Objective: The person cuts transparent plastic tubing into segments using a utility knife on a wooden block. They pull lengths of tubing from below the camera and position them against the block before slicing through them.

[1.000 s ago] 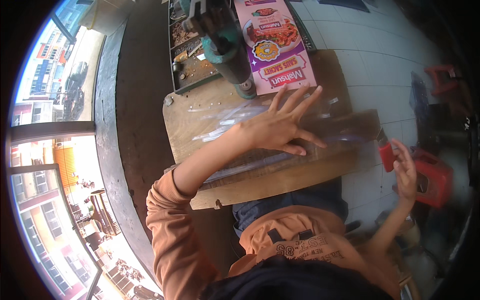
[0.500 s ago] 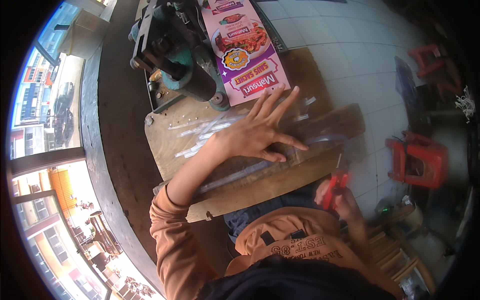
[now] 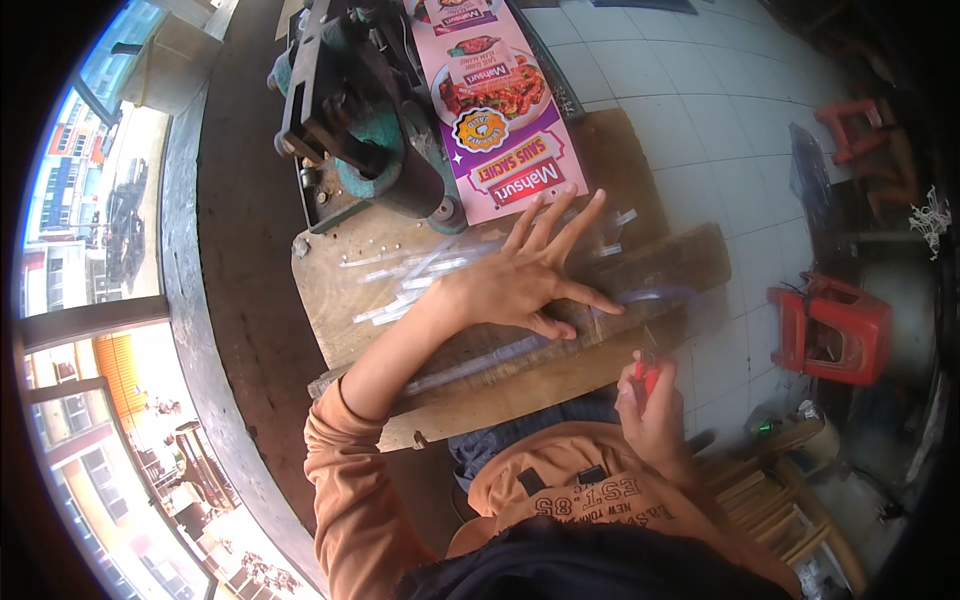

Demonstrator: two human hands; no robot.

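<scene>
My left hand (image 3: 500, 288) lies spread, palm down, over clear plastic (image 3: 650, 293) on a thick wooden board (image 3: 520, 378), its fingers apart. Narrow clear plastic strips (image 3: 405, 290) are scattered beside the wrist. A red cutter knife (image 3: 648, 372) is gripped in my right hand (image 3: 655, 415), in front of the board's near right part. Its thin blade points up toward the board; whether the tip touches anything, I cannot tell. Just beyond my left fingertips lies the end of a pink and purple printed sheet (image 3: 505, 150) with food pictures.
A green and black metal machine (image 3: 375, 160) with a dark cylinder stands left of the printed sheet. Red plastic stools (image 3: 835, 330) sit on the white tiled floor (image 3: 690, 130) at right. A wooden slatted chair (image 3: 790, 510) is at lower right, and a window (image 3: 95, 280) runs along the left.
My right hand, holding the red cutter knife, has moved slightly left, and its blade now shows nearer the board's front edge. My left hand stays spread over the plastic.
</scene>
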